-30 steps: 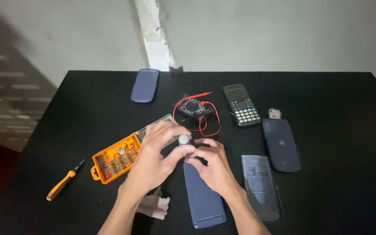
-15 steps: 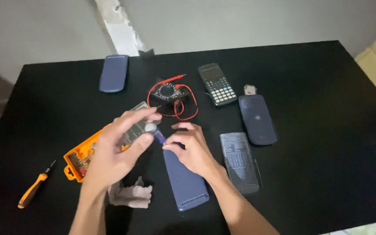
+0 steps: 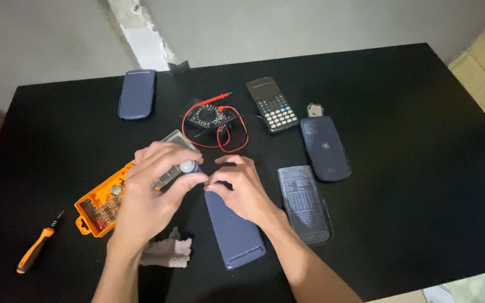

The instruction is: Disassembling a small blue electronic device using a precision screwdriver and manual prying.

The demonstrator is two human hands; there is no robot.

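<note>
Since the earlier frame, both my hands have slid slightly right over the flat blue-grey plastic calculator body point(image 3: 234, 227). Head view: my left hand point(image 3: 147, 199) curls its fingers around a small tool with a rounded silver cap point(image 3: 187, 166), gripping it. My right hand point(image 3: 242, 188) pinches its fingertips at that tool's tip, just above the body's upper end on the black table point(image 3: 422, 168).

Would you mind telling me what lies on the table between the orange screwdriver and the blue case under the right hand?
In the head view, between the orange screwdriver and the blue case lie the orange bit box, the left hand above it, and a crumpled cloth.
</note>
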